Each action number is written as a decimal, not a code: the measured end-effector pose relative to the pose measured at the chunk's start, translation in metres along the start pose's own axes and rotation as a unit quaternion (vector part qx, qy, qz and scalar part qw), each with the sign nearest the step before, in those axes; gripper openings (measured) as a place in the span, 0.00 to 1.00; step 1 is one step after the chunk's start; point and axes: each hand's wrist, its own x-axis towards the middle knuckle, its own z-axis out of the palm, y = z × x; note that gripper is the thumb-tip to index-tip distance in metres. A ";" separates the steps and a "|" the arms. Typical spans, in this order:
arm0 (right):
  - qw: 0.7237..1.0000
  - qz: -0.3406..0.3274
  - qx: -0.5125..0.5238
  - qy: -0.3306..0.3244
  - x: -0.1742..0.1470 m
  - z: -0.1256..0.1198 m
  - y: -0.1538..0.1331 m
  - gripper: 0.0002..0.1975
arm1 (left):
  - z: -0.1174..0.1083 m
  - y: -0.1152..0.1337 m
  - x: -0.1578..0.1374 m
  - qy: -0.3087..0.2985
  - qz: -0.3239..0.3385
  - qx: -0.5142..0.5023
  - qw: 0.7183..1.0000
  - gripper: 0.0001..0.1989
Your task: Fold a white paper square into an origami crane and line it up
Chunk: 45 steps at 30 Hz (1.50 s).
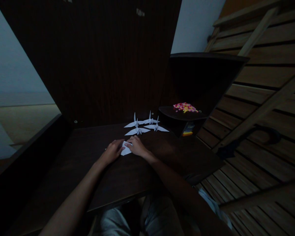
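Observation:
A small piece of folded white paper (pixel 126 150) lies at the dark desktop between my two hands. My left hand (pixel 114 150) grips its left side, thumb on top and fingers curled along the edge. From the right, my right hand (pixel 137 146) has its thumb on the sheet and its fingers closed at the upper edge. Parts of the paper are hidden under the fingers. Just beyond my hands stand several white paper cranes (pixel 138 130), grouped close together with wings spread.
On a corner shelf (pixel 167 113) at the right lies a pile of pink, red and yellow small pieces (pixel 185 107). Below it sits a yellow-edged object (pixel 187 133). A tall dark panel (pixel 108 65) backs the desk (pixel 88 144); wooden slats (pixel 265 111) stand on the right.

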 end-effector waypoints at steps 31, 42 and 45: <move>0.985 -0.113 -0.126 -0.019 0.000 0.000 -0.003 0.12 | -0.007 0.013 -0.001 -0.001 0.057 0.138 0.989 0.07; 0.963 -0.135 -0.217 -0.089 -0.010 -0.023 -0.018 0.14 | -0.008 0.018 -0.002 -0.032 0.076 0.182 0.980 0.10; 0.962 -0.118 -0.224 -0.101 -0.013 -0.024 -0.024 0.12 | -0.009 0.020 -0.003 -0.040 0.071 0.201 0.976 0.10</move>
